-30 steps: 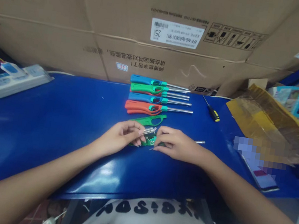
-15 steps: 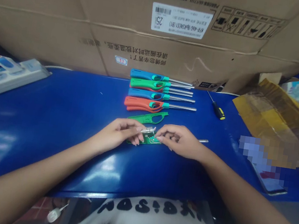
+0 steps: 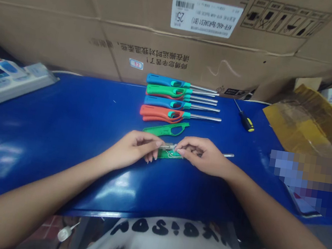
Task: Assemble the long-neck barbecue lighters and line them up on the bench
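Note:
My left hand [image 3: 140, 145] is closed on a small clear and metallic cylinder [image 3: 167, 146], which looks like a lighter's gas tank and lies sideways. My right hand [image 3: 200, 154] pinches at the right end of this tank, its fingertips partly hiding the contact. Just below the fingers lies an opened green lighter half [image 3: 169, 154] with a white wire inside; its metal tube [image 3: 229, 155] sticks out beyond my right hand. Behind the hands rests a loose green casing half [image 3: 165, 129] with a trigger loop.
Several assembled lighters [image 3: 163, 114] in red, blue and green lie in a row behind. A screwdriver [image 3: 247, 121], a cardboard piece [image 3: 311, 129] and a blurred phone [image 3: 306, 206] are on the right. At left is a power strip [image 3: 12, 85]; a big carton [image 3: 124, 6] stands behind.
The tank has come down a little and closer to my right hand, whose fingertips now meet its right end. The view has shifted slightly.

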